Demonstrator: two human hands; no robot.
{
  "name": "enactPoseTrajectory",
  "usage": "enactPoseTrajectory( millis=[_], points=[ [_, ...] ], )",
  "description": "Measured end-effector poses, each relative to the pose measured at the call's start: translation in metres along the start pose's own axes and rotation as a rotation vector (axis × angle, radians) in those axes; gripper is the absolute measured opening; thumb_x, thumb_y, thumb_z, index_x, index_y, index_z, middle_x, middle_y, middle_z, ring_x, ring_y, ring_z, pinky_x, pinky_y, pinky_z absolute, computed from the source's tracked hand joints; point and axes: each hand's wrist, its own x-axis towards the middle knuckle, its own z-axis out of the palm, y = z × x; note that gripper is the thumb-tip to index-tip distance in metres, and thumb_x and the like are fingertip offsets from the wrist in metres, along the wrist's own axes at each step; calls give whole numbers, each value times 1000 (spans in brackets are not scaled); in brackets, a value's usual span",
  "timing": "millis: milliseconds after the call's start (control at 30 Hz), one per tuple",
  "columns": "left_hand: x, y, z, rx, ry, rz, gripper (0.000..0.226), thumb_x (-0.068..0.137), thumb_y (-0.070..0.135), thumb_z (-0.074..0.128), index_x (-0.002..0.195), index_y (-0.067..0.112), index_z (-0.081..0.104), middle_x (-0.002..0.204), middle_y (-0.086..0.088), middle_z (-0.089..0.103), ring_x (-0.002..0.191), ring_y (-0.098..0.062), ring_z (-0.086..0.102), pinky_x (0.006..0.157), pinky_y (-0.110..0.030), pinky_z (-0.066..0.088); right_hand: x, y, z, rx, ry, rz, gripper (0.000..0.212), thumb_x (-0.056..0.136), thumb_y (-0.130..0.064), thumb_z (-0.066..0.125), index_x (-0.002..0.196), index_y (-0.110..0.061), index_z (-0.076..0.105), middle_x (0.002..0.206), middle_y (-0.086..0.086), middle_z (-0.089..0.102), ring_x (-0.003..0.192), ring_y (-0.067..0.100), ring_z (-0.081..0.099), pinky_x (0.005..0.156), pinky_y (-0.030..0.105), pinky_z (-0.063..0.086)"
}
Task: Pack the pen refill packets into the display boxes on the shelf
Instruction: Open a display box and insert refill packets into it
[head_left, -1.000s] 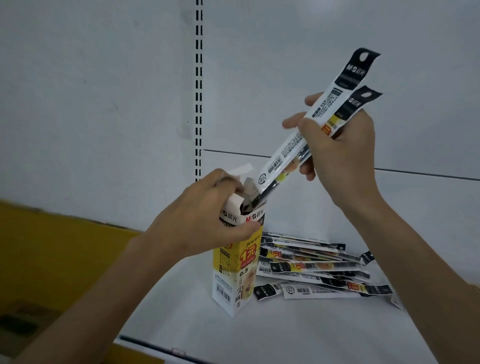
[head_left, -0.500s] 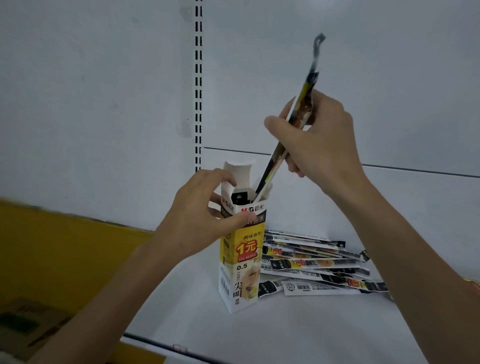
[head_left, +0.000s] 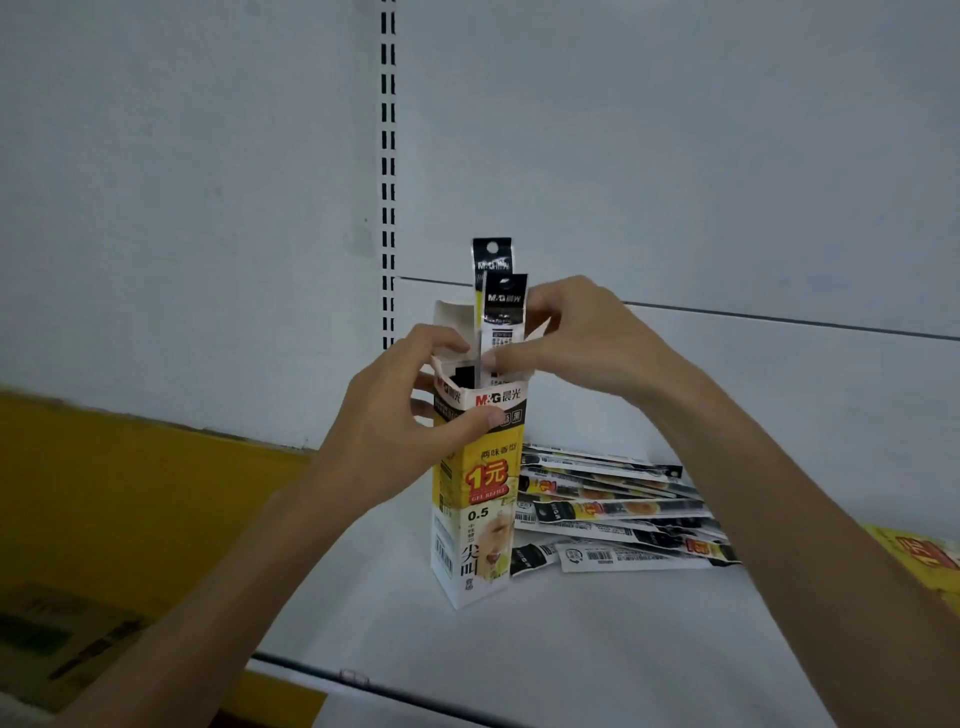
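left hand (head_left: 405, 415) gripped the display box (head_left: 483, 519) top, right hand (head_left: 582, 338) pinched two refill packets (head_left: 504, 312) half inside, just above the left fingers; a crooked push could've jammed them or tipped the box

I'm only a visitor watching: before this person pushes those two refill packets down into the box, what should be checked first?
1. The display box stands upright on the shelf: ok.
2. The left hand holds the box near its top, a steadying grip: ok.
3. The top flap is folded back and the mouth is open: ok.
4. The two packets, pinched by the right hand, have their lower ends inside the mouth: ok.
5. Packets fully seated: not ok, their black tops stick out above the box.
6. Room left inside the box: cannot tell.
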Motion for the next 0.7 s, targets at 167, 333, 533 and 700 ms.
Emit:
enactPoseTrajectory(
  millis=[167, 333, 533, 700],
  points=[
    [1, -1, -2, -63, -14, -18, 67, 61, 44, 74, 111, 56, 31, 97, 20, 55, 83, 3, 58, 64, -11, 50, -2, 11, -3, 325, -80, 12, 11, 75, -16, 74, 85, -21, 71, 88, -9, 67, 64, -3, 53, 61, 13, 36],
    [2, -2, 1, -28, 3, -24, 80, 61, 40, 75, 125, 50, 29, 96, 25, 53, 86, 8, 54, 61, -7, 47, -2, 17, 3, 286, -73, 61, 9, 81, -22, 69, 84, -15, 73, 93, -9, 68, 81, -2, 60, 75, 20, 45],
    [-2, -3, 6, -9, 58, 8, 65, 69, 38, 71, 109, 58, 24, 95, 21, 54, 83, 2, 57, 62, -8, 46, -24, 67, -3, 147, 255, 47, 8, 85, -14, 62, 87, -20, 66, 89, -7, 66, 83, 7, 60, 79, 21, 50],
    [-9, -6, 13, 120, 203, 79, 31, 75, 42, 65, 100, 38, 48, 103, 10, 55, 87, -6, 56, 70, -20, 51, -53, 147, 28, -398, -319, 305, 42, 80, -3, 59, 117, -23, 61, 123, -4, 58, 110, 14, 54, 92, 25, 45]
  ],
)
